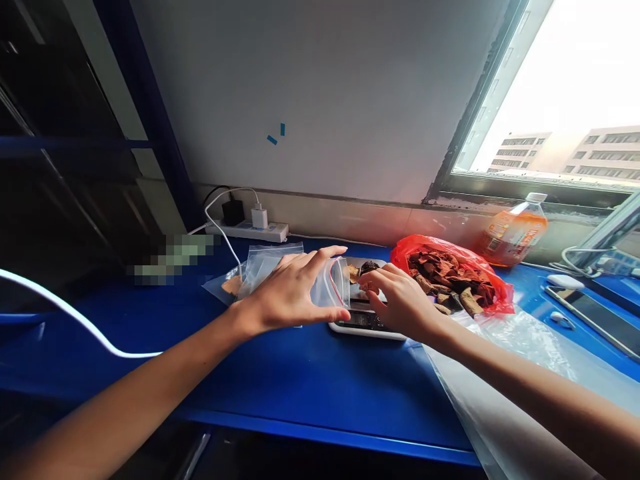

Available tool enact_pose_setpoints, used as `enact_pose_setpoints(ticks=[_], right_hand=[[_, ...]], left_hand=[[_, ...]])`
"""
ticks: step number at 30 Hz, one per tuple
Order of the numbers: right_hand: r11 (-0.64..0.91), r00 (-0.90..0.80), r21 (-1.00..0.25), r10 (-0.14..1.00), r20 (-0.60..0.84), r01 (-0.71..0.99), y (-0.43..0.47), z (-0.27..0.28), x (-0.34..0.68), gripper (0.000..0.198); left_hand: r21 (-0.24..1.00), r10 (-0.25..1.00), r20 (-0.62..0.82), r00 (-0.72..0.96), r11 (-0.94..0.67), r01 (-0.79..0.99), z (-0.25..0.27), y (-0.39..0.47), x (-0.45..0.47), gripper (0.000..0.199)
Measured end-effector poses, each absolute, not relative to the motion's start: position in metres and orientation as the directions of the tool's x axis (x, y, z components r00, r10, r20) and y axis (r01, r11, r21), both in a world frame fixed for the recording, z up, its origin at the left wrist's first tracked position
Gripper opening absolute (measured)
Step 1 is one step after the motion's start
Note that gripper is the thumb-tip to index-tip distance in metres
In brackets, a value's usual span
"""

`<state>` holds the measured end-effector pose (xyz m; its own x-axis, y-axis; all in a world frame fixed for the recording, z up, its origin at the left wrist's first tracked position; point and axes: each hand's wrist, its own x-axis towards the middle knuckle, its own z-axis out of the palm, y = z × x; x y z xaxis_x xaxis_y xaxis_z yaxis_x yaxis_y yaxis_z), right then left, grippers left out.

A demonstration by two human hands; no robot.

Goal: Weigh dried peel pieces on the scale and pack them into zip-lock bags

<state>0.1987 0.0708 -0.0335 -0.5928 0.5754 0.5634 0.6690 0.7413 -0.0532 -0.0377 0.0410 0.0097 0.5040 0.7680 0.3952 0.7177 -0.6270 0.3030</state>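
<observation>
My left hand (287, 290) is curved around a clear zip-lock bag (327, 287), thumb and forefinger wide apart at its red-striped mouth. The bag's mouth faces right, toward a small kitchen scale (367, 325) with a dark front panel. Over the scale, my right hand (400, 300) has its fingers curled in; whatever they pinch is hidden. Brown dried pieces (354, 273) lie on the scale right by the fingertips. To the right, a red plastic bag (503, 297) stands open, full of dried reddish-brown slices (440, 267) and thicker chunks (470, 302).
More clear bags (263, 257) lie behind my left hand. A power strip (255, 231) with chargers stands against the wall. An orange drink bottle (517, 233), a phone (597, 320), an earbud (563, 320) and a large clear plastic sheet (530, 360) occupy the right side.
</observation>
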Motion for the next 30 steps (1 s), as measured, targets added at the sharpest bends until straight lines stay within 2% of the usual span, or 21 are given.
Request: enact_pose_setpoints(ticks=[5, 8, 10, 13, 16, 18, 19, 22, 25, 30], right_hand=[[0.857, -0.541, -0.193, 0.460, 0.704, 0.477, 0.053, -0.009, 0.184, 0.012], [0.920, -0.572, -0.202, 0.370, 0.732, 0.337, 0.053, 0.008, 0.174, 0.013], [0.928, -0.534, -0.195, 0.345, 0.772, 0.317, 0.065, 0.014, 0.175, 0.016], [0.843, -0.433, -0.226, 0.459, 0.775, 0.488, 0.090, 0.012, 0.187, 0.022], [0.740, -0.523, -0.183, 0.606, 0.600, 0.647, 0.108, -0.001, 0.199, 0.047], [0.737, -0.607, -0.131, 0.631, 0.483, 0.662, 0.112, -0.012, 0.199, 0.061], [0.740, -0.632, -0.115, 0.635, 0.444, 0.663, 0.113, -0.017, 0.196, 0.061], [0.711, -0.646, -0.093, 0.678, 0.350, 0.697, 0.115, -0.028, 0.186, 0.042], [0.668, -0.608, -0.131, 0.729, 0.316, 0.732, 0.120, -0.035, 0.182, 0.029], [0.735, -0.591, -0.250, 0.664, 0.458, 0.631, 0.128, -0.045, 0.187, 0.018]], left_hand=[[0.382, 0.782, 0.385, 0.490, -0.618, 0.687, 0.012, 0.037, -0.035, 0.098], [0.416, 0.782, 0.433, 0.448, -0.615, 0.670, 0.011, 0.037, -0.035, 0.100], [0.441, 0.772, 0.480, 0.418, -0.624, 0.645, 0.011, 0.039, -0.037, 0.100], [0.491, 0.784, 0.503, 0.364, -0.606, 0.626, 0.012, 0.044, -0.042, 0.100], [0.529, 0.815, 0.483, 0.320, -0.563, 0.635, 0.011, 0.050, -0.048, 0.100], [0.539, 0.820, 0.477, 0.315, -0.556, 0.633, 0.008, 0.054, -0.050, 0.099], [0.542, 0.821, 0.476, 0.316, -0.557, 0.629, 0.007, 0.056, -0.050, 0.099], [0.557, 0.823, 0.471, 0.318, -0.557, 0.616, 0.004, 0.057, -0.048, 0.098], [0.570, 0.829, 0.442, 0.343, -0.555, 0.606, 0.003, 0.055, -0.044, 0.094], [0.609, 0.851, 0.413, 0.324, -0.523, 0.597, 0.002, 0.051, -0.039, 0.095]])
